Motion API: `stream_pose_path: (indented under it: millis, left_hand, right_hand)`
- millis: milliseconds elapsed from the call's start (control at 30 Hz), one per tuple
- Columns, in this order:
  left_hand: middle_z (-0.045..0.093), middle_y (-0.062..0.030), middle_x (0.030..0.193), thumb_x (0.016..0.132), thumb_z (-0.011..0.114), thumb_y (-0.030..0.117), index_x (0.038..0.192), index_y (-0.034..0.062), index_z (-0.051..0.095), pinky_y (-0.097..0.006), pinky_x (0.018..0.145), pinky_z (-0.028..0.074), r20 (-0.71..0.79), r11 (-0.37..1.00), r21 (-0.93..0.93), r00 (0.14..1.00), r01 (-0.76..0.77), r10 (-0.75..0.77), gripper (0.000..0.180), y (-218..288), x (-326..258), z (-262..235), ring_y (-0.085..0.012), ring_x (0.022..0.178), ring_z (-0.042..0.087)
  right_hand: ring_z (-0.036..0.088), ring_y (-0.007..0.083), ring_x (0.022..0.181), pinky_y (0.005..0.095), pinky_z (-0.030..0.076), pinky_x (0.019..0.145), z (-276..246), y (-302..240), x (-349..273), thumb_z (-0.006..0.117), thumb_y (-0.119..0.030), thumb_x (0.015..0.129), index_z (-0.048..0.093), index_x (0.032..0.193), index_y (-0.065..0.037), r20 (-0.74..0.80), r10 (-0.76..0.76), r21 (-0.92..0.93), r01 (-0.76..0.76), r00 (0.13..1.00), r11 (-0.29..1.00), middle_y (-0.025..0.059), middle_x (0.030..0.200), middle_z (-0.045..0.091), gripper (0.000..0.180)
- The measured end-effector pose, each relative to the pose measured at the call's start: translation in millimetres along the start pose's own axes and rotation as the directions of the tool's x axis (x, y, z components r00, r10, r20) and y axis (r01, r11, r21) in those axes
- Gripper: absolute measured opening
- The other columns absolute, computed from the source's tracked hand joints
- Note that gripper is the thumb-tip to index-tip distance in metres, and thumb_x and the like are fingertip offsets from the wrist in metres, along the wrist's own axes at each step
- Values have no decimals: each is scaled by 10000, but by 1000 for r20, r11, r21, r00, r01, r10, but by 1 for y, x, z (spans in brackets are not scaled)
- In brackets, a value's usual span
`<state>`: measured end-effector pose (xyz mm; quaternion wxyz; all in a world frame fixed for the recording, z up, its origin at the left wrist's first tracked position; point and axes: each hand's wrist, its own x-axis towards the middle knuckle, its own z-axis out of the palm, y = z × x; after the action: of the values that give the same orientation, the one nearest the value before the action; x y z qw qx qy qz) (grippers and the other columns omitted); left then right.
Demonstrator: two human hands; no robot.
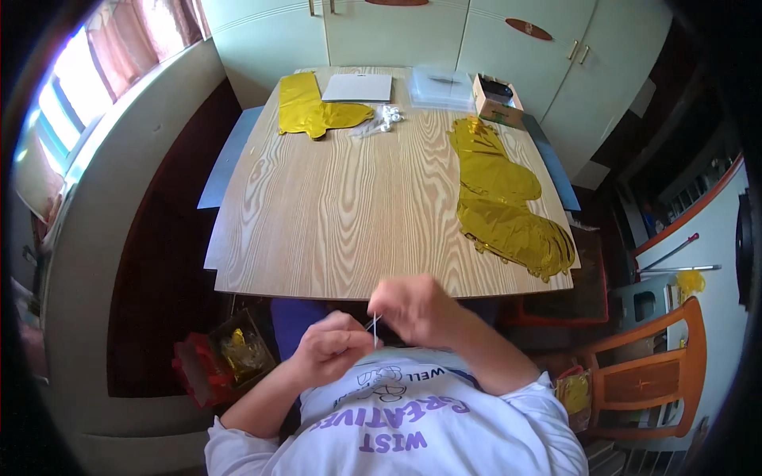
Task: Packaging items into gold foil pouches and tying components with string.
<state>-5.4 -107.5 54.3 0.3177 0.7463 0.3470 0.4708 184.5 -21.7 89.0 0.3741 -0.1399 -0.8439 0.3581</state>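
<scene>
Close to my body, just off the table's near edge, my left hand [337, 344] and my right hand [413, 308] are both closed, fingers pinched. Between them runs a thin white strip [375, 327], with a darker thin piece crossing it; its exact kind is too small to tell. My right hand is slightly higher and farther out than my left. A large deflated gold foil balloon [498, 178] lies along the right side of the table. Another flat gold foil balloon [300, 107] lies at the far left.
The wooden table [341, 214] also bears a white flat box [357, 88], a bag of small white pieces [386, 119], a clear plastic case [440, 89] and a small open carton [498, 101]. A wooden chair [643, 385] stands at right; an open box [242, 349] sits low at left.
</scene>
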Motion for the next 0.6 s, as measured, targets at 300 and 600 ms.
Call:
stream_pose_path:
  millis: [300,600]
  left_hand:
    - [618,-81,811,749,716,-11,901,43,706,-287,632,467,-15,999,-29,1000,-13,12,162,-10,-1,2,-204,675,589]
    - [594,-75,767,838,675,5,832,-9,669,-259,617,429,-150,974,-192,977,122,-151,16,-1,8,2,-152,692,555]
  right_hand:
    - [607,307,646,380,491,589,-3,12,-1,609,-188,903,545,804,-33,12,133,-51,-132,991,990,145,682,541,195]
    - [610,334,643,382,471,557,2,12,-2,573,-227,937,552,815,-27,97,122,103,-132,988,986,157,676,557,236]
